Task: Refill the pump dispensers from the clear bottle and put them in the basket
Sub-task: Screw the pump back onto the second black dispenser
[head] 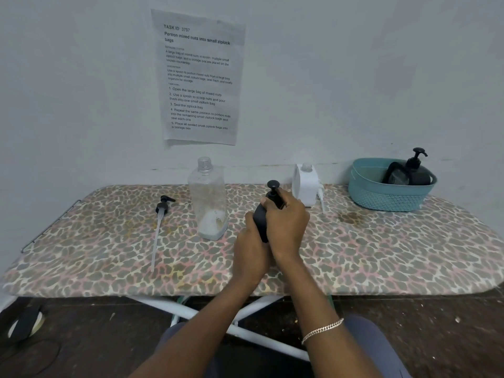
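Note:
A black pump dispenser (261, 218) stands tilted near the middle of the leopard-print board (109, 241). My left hand (252, 248) grips its lower body. My right hand (286, 225) is wrapped around its neck and pump head (273, 186). To the left stands the clear bottle (208, 199), uncapped, with a little whitish liquid at the bottom. Behind my right hand is a white dispenser (305, 186) with no pump on, its white pump (321, 199) lying beside it. The teal basket (387, 197) at the back right holds another black dispenser (416, 170).
A loose black pump with a long clear tube (159, 227) lies on the board's left side. A brown stain (350, 218) marks the cover near the basket. A printed sheet (199, 77) hangs on the wall. White board legs (191, 312) cross below.

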Tool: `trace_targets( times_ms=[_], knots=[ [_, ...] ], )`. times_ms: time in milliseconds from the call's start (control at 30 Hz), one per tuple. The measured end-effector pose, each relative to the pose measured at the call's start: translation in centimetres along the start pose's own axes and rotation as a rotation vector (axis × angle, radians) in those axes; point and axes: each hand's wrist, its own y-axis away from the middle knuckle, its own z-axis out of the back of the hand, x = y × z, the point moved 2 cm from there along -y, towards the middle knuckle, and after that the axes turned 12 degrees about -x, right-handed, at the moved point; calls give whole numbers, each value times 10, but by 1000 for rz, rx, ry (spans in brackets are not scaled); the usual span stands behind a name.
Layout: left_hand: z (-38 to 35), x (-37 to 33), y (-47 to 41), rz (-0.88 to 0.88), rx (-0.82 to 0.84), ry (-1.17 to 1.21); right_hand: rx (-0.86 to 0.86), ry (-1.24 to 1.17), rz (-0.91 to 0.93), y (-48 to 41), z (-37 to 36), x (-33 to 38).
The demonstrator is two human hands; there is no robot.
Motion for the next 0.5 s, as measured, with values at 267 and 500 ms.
trace_targets(
  times_ms=[267,500],
  knots=[
    [0,0,-1,-13,21,22,512,86,32,-42,22,-8],
    [-1,3,0,-4,21,13,420,-64,-141,-50,19,-10]
  ],
)
